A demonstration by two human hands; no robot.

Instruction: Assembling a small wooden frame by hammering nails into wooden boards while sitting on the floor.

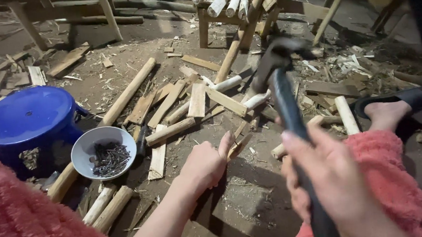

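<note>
My right hand (330, 184) grips the dark handle of a hammer (285, 97), whose blurred head is raised above the scattered wood. My left hand (205, 163) rests low over the dirt floor, its fingers pinched on a thin wood sliver (239, 143); whether a nail is under the fingertips is hidden. Both arms wear fuzzy pink sleeves. A grey bowl (83, 148) holding dark nails (110, 160) sits to the left of my left hand.
A blue plastic stool (28, 117) stands at the left. Cut sticks and flat wood offcuts (197, 100) litter the floor ahead. A wooden frame stacked with peeled poles (223, 0) stands behind. A foot in a black sandal (391, 107) is at the right.
</note>
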